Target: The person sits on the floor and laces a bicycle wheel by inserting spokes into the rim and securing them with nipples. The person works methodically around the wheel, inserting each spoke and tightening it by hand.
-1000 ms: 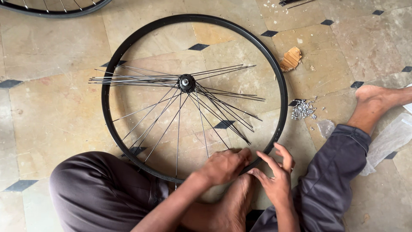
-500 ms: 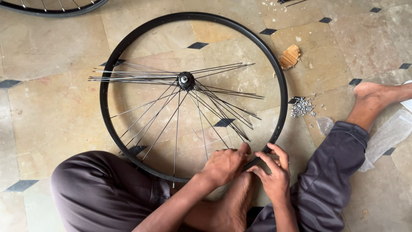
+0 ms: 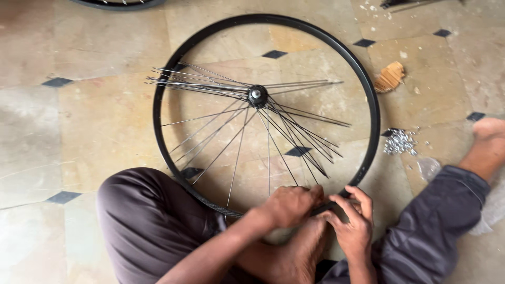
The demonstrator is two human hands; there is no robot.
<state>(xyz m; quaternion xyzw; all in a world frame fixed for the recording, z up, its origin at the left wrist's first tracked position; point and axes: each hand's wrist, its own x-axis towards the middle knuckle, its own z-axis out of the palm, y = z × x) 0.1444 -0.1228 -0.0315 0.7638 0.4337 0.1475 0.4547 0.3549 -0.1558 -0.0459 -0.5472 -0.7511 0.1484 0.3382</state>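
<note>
Head view: both the left hand (image 3: 292,206) and right hand (image 3: 353,223) have closed in and now pinch the near edge of the black bike wheel rim (image 3: 168,73) lying on the floor, working a spoke (image 3: 269,168) in there.

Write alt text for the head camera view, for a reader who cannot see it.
A person seated on a tiled floor holds both hands, left hand and right hand, on the near edge of a black bicycle rim, whose loose spokes fan from a central hub. A pile of small metal parts lies to the right.
</note>
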